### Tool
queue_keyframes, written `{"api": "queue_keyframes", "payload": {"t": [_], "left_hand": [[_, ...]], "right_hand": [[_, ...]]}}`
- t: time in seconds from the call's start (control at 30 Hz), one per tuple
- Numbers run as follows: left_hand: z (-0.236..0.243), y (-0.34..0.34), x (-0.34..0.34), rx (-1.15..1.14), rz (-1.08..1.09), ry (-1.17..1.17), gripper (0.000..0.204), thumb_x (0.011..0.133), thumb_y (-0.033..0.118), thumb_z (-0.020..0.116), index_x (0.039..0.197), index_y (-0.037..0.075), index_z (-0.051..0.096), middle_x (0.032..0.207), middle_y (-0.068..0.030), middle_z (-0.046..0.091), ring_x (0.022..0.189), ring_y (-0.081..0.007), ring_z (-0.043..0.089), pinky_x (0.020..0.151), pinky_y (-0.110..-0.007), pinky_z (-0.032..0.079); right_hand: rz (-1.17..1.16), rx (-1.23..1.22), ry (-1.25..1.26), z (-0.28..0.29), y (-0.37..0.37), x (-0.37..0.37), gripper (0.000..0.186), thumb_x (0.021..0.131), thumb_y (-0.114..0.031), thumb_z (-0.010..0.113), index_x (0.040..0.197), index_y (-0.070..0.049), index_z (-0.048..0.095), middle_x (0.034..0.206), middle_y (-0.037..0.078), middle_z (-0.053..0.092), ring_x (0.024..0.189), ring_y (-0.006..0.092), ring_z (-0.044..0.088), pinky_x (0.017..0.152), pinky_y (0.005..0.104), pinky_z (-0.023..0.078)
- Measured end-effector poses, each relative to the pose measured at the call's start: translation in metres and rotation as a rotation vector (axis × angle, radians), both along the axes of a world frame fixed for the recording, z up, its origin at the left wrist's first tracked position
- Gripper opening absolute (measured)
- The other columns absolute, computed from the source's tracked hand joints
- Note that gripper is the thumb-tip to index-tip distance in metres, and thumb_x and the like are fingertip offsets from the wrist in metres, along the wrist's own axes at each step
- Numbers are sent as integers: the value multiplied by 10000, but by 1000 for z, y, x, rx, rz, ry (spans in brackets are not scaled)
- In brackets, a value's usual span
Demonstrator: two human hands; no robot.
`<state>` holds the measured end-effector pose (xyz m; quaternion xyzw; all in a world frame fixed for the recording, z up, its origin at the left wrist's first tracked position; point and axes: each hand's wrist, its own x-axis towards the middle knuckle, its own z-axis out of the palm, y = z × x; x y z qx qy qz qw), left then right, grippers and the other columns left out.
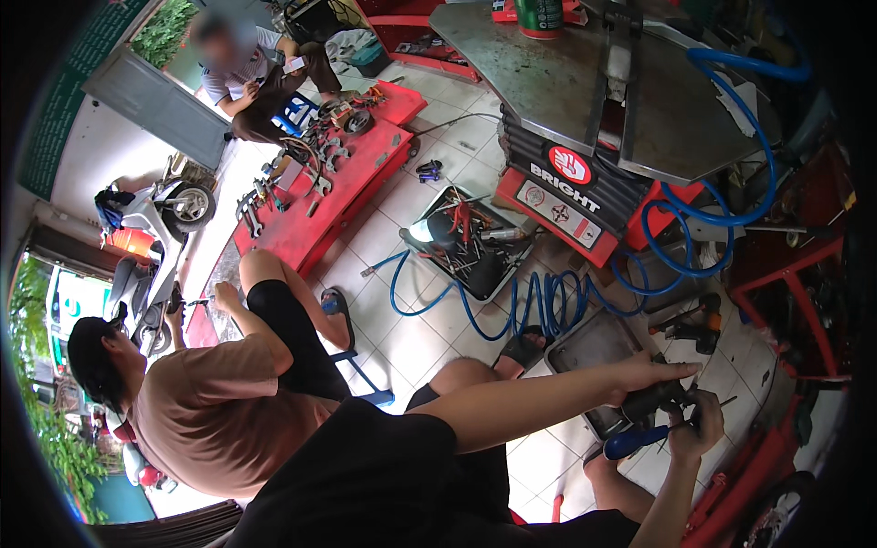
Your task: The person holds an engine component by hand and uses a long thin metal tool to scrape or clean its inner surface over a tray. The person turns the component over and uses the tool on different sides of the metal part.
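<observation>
A small dark cylindrical part [653, 398] is gripped from above by the left hand [660, 373], fingers curled over it, at the near right, over a grey metal tray [594, 347] on the tiled floor [402, 338]. A blue-handled screwdriver [637, 441] is held in the right hand [696, 426], closed round the shaft just below and right of the part. The tool's long axis runs from near-left handle up toward the far right, tip approx. at the part; contact can't be told. Both hands lie w/in touching range of the part. A coiled blue air hose [548, 306] lies farther off, and a co-worker in a brown shirt [219, 402] sits at left
</observation>
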<state>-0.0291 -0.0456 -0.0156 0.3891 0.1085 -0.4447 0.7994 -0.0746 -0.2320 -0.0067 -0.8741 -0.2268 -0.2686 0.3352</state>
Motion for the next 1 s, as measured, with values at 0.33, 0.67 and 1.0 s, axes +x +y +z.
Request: {"api": "queue_keyframes", "payload": {"t": [0.33, 0.67, 1.0], "left_hand": [[5, -1, -5, -86, 63, 60, 699, 712, 497, 831, 1107, 6, 529, 955, -76, 615, 842, -166, 636, 713, -313, 542], [4, 0, 2, -77, 48, 36, 568, 738, 477, 820, 995, 15, 609, 889, -71, 638, 721, -152, 622, 638, -310, 515], [-28, -32, 6, -146, 28, 35, 728, 722, 396, 832, 1282, 94, 477, 1125, -80, 593, 1000, -213, 602, 773, -394, 535]], "right_hand": [[42, -18, 0, 4, -4, -2, 219, 766, -173, 792, 868, -33, 658, 791, 104, 639, 678, 265, 632, 591, 328, 473], [20, 20, 12, 6, -2, 3, 204, 755, -148, 800, 828, -26, 653, 783, 106, 641, 677, 262, 630, 582, 319, 475], [-145, -117, -82, 22, 7, -14, 349, 786, -337, 809, 807, -12, 685, 757, 96, 671, 615, 265, 641, 557, 364, 525]]}}
